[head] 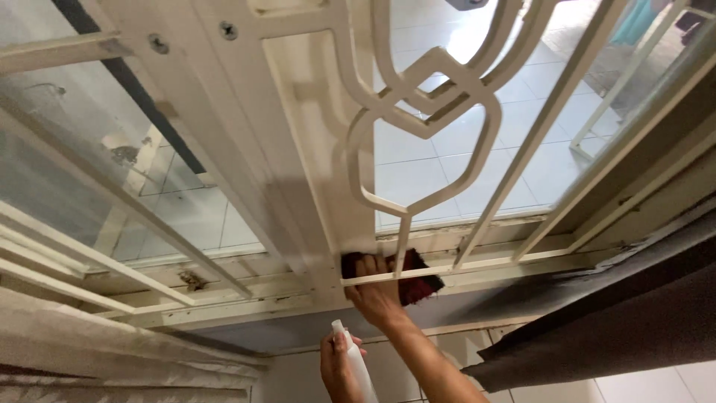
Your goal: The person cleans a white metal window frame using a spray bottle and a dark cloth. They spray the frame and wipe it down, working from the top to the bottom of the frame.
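- Cloth (419, 286) — dark red with black patches, bunched and crumpled, pressed against the cream window frame (298, 172) at the foot of the centre post, just above the sill (246, 298).
- Part of the cloth is hidden behind a thin cream bar of the grille (425, 112) that crosses in front of it; red folds show above and below that bar.
- Right hand (375, 287) — reaching up from lower centre, fingers spread flat over the cloth and holding it to the frame; forearm runs down to the bottom edge.
- Left hand (339, 366) — low in view, closed around a white spray bottle (352, 358), nozzle end pointing up toward the right hand; just below that wrist, not touching the frame.
- Bottle is slim, plain white, only the upper part shows clear of the fingers.
- Grille: cream metal, curved looping pattern in the middle, straight slanted bars either side.
- Glass panes (82, 172) left of the post look smeared and spotted; tiled floor visible through them and through the right opening.
- Sill wood looks worn, with flaking paint and dirt marks.
- Dark curtain (611, 313) hangs at the right, pale curtain (97, 343) at lower left — both well apart from the hands.
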